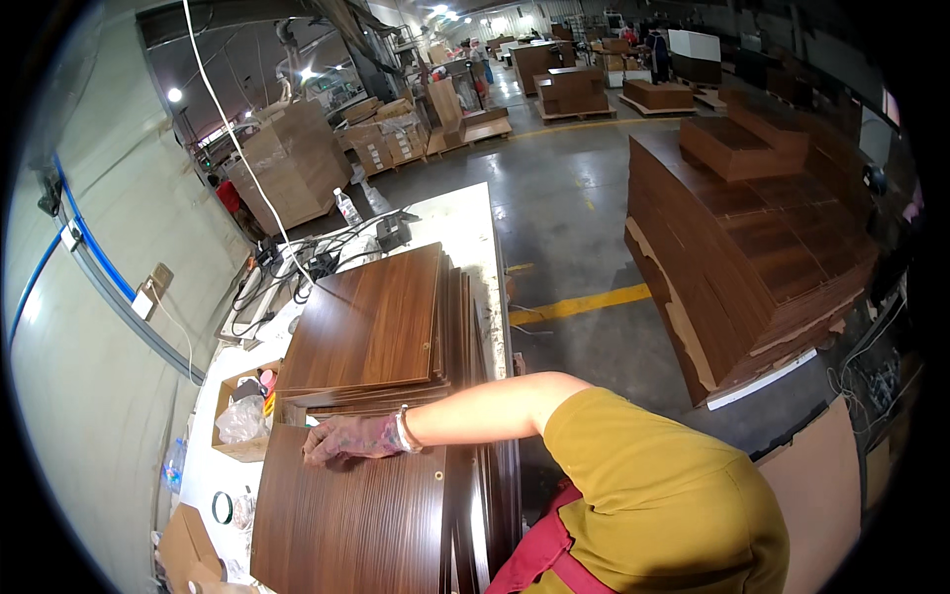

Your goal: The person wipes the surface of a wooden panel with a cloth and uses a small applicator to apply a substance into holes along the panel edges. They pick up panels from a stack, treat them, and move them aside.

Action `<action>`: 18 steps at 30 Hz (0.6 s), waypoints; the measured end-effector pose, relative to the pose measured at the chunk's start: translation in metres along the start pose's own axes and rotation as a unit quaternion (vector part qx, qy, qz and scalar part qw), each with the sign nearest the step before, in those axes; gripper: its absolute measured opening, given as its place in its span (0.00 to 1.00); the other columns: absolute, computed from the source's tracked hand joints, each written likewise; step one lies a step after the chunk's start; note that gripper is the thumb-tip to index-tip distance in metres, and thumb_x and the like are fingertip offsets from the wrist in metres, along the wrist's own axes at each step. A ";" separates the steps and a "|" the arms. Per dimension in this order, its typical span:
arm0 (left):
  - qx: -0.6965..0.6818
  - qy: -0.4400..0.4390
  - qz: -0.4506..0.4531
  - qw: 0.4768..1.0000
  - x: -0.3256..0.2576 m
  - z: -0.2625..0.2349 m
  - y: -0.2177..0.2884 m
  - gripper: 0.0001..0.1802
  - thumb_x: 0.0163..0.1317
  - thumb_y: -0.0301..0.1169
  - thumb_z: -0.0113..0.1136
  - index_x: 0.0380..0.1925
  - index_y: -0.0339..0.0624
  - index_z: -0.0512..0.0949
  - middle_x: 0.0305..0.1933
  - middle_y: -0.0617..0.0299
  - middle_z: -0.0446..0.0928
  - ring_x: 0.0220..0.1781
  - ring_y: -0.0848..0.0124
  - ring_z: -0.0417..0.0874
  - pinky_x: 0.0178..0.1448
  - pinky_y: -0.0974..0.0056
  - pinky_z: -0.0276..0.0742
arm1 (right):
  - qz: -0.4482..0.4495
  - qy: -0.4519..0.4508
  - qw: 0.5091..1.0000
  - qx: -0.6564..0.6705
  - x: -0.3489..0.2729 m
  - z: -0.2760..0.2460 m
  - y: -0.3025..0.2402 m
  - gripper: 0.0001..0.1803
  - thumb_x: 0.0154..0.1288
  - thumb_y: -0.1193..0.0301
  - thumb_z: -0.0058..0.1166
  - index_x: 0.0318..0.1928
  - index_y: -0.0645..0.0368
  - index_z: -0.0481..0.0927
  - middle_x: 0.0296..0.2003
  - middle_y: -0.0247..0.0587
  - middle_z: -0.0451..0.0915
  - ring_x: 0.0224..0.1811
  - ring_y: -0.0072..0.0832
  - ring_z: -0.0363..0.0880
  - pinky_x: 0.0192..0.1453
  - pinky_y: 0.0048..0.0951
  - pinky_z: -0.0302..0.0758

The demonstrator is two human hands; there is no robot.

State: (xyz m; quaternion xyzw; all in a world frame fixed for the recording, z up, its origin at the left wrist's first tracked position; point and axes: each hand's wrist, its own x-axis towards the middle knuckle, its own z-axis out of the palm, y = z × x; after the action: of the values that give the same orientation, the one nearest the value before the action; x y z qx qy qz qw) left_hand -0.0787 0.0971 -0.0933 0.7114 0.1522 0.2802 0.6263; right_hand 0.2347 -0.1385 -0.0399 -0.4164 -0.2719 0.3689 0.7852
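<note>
My right hand (354,439), in a stained purple-grey glove, reaches leftward from a mustard sleeve (614,436). Its fingers are curled together on the far part of a dark brown wood-grain board (346,515). What they hold, if anything, is hidden. That board tops a near stack and has a small round hole close to its right edge. Just beyond the hand stands another stack of similar boards, with a glossy top board (366,317). A small pale thing shows beside the glove, too small to name. My left hand is out of view.
Left of the stacks, a cardboard box (240,450) holds a plastic bag and small items on the white table (465,213). Cables, a black adapter (393,233) and a bottle (346,206) lie farther back. A large panel stack (693,267) stands across the aisle on the right.
</note>
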 end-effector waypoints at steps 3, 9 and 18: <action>-0.137 0.065 -0.187 0.971 0.002 0.022 0.034 0.41 0.76 0.54 0.40 0.78 0.41 0.46 0.83 0.50 0.44 0.82 0.54 0.51 0.82 0.50 0.48 | -0.017 -0.006 0.999 0.039 0.002 -0.004 0.001 0.07 0.65 0.70 0.65 0.40 0.55 0.81 0.34 0.32 0.81 0.30 0.18 0.76 0.31 0.23 0.71; -0.082 0.038 -0.199 0.976 0.005 0.028 0.048 0.38 0.74 0.53 0.42 0.75 0.42 0.52 0.76 0.52 0.52 0.75 0.57 0.57 0.75 0.52 0.56 | 0.043 -0.131 0.990 -0.007 -0.001 -0.013 -0.023 0.07 0.64 0.72 0.66 0.40 0.57 0.81 0.35 0.32 0.81 0.33 0.20 0.78 0.35 0.25 0.74; -0.080 0.154 -0.195 0.965 -0.022 0.023 0.056 0.28 0.71 0.48 0.50 0.64 0.42 0.70 0.58 0.57 0.74 0.55 0.66 0.75 0.57 0.57 0.75 | -0.297 -0.143 0.817 -0.473 0.000 -0.033 -0.025 0.17 0.60 0.79 0.65 0.50 0.61 0.81 0.57 0.45 0.80 0.62 0.41 0.76 0.64 0.38 0.75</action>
State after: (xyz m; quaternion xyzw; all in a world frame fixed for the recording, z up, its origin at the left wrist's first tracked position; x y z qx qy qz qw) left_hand -0.0896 0.0565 -0.0448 0.5635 0.3598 0.2705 0.6927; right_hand 0.2679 -0.1635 -0.0351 -0.5782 -0.6327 -0.0010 0.5152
